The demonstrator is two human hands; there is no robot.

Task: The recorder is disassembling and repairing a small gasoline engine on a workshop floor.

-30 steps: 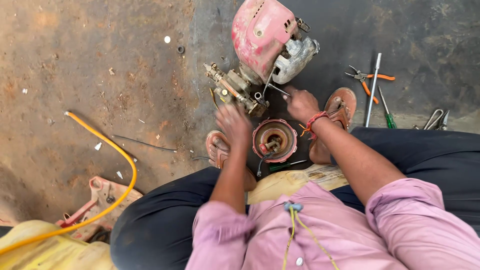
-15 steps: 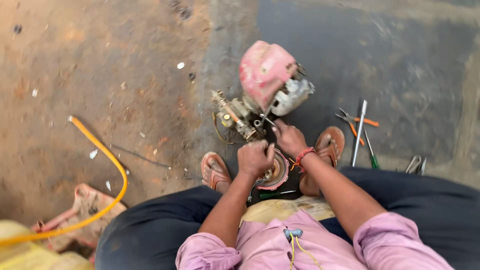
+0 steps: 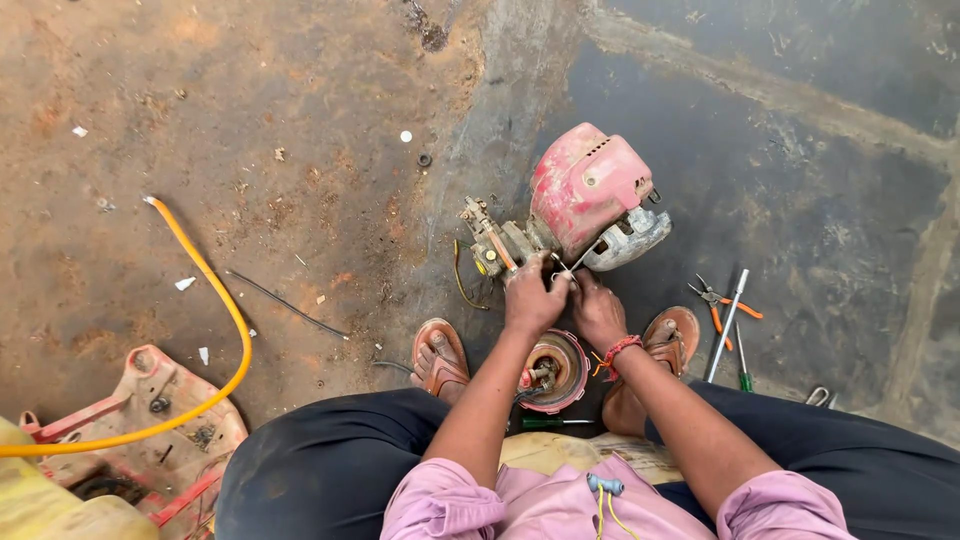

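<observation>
Item: both my hands, left [image 3: 533, 296] and right [image 3: 598, 312], have moved up off the round housing [image 3: 555, 370] onto the engine [image 3: 570, 215], fingers pinching a thin tool [image 3: 583, 258] there

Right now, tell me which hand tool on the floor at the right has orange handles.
The pliers, lying left of the long silver tool. Their two orange grips splay apart, while the green-handled screwdriver beside them has one green handle.

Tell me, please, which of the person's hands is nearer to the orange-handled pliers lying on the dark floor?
Right. The right hand is beside the small red engine, on the side facing the orange-handled pliers; the left hand lies beyond it, farther from them.
</observation>
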